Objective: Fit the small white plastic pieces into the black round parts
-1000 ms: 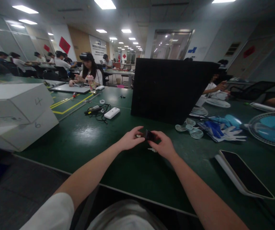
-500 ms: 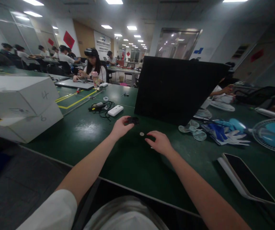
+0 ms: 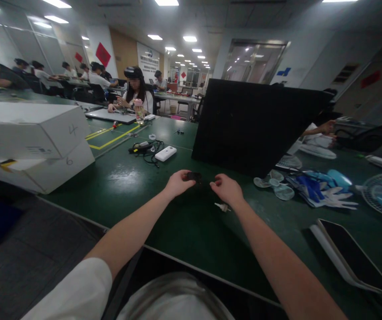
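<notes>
Black part, likely light and stiff, is pinched at one end by my left hand; my right hand's grip I can't tell.

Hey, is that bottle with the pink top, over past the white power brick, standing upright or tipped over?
Upright: the bottle has its pink top uppermost and its clear body straight below.

White short sleeve on the left arm, pale rounded shirt front, apparently folded, bare hands
</notes>
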The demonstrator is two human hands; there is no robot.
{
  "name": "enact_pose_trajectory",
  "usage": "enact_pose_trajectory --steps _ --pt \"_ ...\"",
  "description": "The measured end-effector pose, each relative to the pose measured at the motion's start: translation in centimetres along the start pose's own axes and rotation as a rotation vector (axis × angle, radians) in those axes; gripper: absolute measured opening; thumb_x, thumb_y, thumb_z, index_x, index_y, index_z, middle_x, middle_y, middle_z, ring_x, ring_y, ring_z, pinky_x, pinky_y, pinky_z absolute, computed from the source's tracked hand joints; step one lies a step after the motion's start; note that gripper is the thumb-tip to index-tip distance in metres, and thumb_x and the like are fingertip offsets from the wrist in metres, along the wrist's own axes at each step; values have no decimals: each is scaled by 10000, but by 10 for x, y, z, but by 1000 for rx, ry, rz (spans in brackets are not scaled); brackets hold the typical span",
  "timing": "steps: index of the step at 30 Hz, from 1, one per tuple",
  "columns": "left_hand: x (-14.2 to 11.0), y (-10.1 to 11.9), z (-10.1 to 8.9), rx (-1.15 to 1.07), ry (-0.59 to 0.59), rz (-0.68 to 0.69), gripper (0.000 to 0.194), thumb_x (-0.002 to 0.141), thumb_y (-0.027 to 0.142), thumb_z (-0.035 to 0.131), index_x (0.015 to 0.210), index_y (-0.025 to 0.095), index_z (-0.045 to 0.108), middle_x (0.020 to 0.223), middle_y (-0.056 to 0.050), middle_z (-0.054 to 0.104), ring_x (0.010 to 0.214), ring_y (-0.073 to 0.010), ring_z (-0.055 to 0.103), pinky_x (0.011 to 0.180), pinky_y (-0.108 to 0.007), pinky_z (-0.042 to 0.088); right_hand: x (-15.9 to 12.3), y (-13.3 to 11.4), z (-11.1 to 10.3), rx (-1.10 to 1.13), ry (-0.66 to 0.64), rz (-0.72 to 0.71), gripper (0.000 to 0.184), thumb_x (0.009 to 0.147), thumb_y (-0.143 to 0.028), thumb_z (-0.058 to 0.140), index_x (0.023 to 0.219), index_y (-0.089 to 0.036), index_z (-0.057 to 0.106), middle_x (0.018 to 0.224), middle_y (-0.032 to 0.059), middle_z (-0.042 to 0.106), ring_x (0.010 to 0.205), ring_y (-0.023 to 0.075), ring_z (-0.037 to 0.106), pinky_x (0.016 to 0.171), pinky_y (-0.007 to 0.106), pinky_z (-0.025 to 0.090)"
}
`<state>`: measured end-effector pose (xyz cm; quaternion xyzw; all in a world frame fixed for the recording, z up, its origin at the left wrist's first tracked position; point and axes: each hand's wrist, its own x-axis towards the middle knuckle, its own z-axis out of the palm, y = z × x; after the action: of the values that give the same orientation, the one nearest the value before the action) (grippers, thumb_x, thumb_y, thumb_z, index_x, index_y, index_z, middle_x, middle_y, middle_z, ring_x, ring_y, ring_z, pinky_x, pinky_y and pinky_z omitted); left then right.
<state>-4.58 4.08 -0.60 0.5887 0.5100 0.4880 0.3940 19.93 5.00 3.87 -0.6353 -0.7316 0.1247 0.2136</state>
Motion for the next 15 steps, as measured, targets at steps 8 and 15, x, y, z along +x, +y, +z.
enact_pose_trajectory --steps 8,15 --pt "-5 7 4 -103 -69 -38 517 805 272 763 1298 169 645 1234 -146 702 922 -207 705 821 -349 577 -24 103 -15 1146 162 439 279 636 -281 868 795 -189 659 746 10 680 560 101 545 444 202 410" --pt "-8 7 16 -7 -144 -33 538 775 213 776 1296 162 649 1128 -122 746 1004 -228 705 933 -392 561 -21 107 -20 1178 126 440 298 616 -284 899 781 -169 679 775 34 701 555 91 543 459 200 441"
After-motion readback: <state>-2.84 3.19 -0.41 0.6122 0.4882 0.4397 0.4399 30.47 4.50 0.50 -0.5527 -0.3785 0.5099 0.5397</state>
